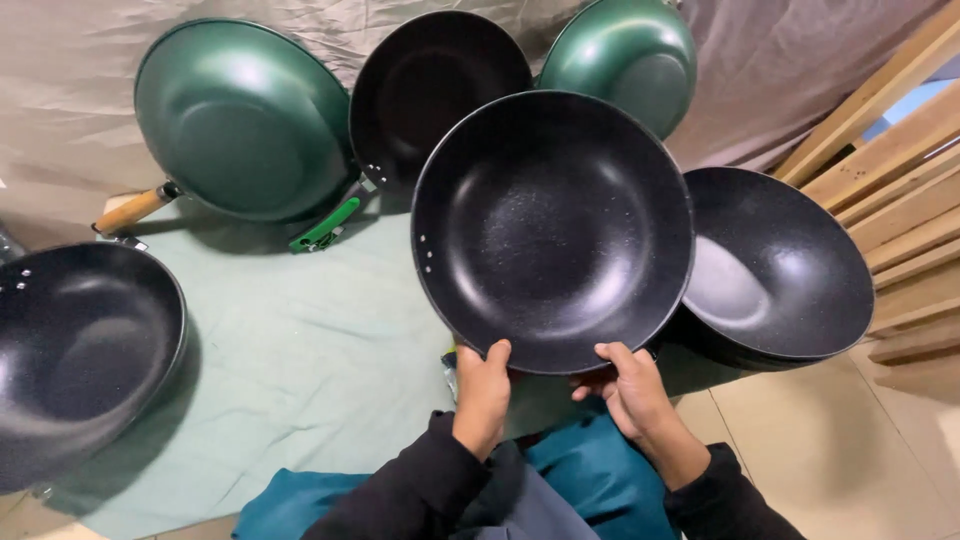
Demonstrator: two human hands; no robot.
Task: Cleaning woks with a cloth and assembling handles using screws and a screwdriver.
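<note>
Far left, black wok (80,350) on pale green cloth (300,340); behind, green wok with wooden handle (240,120), then dark pan (430,85) and second green wok (625,60) propped against backdrop. Centre, black pan (552,230) raised upright, inside facing camera, not yet set down: left hand (483,395) and right hand (632,390) clasping lower rim. Right, stacked black woks (780,265) crowding close, wooden slats (900,160) beyond.

Both hands (560,395) holding black wok (553,230), pans around

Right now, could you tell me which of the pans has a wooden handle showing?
The green pan leaning against the cloth at the back left: a light wooden handle sticks out from its lower left. No other pan shows one.
</note>
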